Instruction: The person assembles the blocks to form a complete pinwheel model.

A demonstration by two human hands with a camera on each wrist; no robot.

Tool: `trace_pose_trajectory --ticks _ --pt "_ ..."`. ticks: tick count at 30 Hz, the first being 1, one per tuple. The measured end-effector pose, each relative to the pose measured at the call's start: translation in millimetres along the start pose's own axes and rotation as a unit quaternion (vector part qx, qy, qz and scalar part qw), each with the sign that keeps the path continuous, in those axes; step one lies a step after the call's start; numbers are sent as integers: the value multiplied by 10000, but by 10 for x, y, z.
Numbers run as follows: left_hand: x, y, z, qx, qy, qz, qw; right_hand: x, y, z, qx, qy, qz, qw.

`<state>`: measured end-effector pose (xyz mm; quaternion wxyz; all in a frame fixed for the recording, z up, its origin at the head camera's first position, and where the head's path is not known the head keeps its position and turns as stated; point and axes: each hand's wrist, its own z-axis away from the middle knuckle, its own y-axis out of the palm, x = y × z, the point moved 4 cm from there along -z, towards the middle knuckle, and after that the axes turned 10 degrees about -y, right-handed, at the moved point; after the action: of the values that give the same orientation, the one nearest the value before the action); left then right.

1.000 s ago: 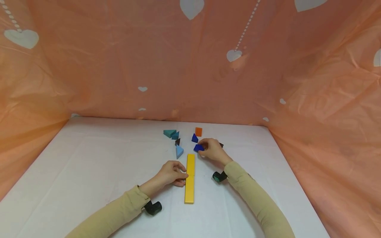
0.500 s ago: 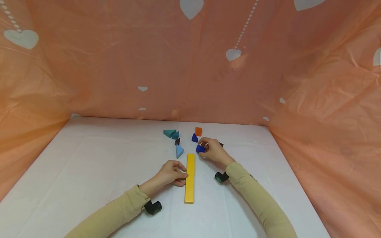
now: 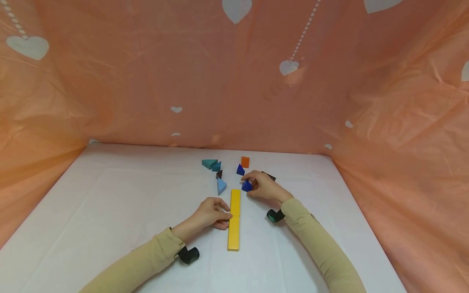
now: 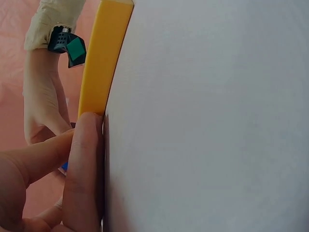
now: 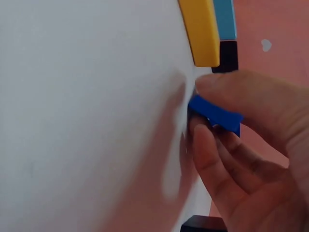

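Note:
Two yellow bars, a far one and a near one, lie end to end on the white table. My left hand rests at their left side, with fingertips touching near the seam. In the left wrist view, a straight finger lies against the yellow bar. Just right of the far bar's end, my right hand holds a dark blue triangular block between thumb and fingers. The right wrist view shows this blue block tilted, close to the tabletop, with the thumb above it.
Behind the bars lie a light blue triangle, a dark piece, teal triangles, another dark blue block and an orange block. A black block sits partly behind my right hand. An orange curtain surrounds the table.
My right hand has shifted slightly rightward, and the dark blue block has moved a little right and nearer and turned. More of the black block shows. My left hand and the yellow bars stay put.

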<state>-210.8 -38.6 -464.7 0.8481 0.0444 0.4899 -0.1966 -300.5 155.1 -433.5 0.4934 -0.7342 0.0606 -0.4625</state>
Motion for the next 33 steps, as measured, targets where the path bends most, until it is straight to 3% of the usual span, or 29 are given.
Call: trace_pose_trajectory --ticks 5,14,33 --pt "3 -6 -15 -13 -9 6 10000 17 -37 25 81 -65 -196 9998" --pt "13 -10 -26 -70 -69 -31 9999 33 -63 2 79 -300 -49 9995" --pt "-1 7 -13 -46 -58 3 10000 169 -28 -129 460 -25 616 9970"
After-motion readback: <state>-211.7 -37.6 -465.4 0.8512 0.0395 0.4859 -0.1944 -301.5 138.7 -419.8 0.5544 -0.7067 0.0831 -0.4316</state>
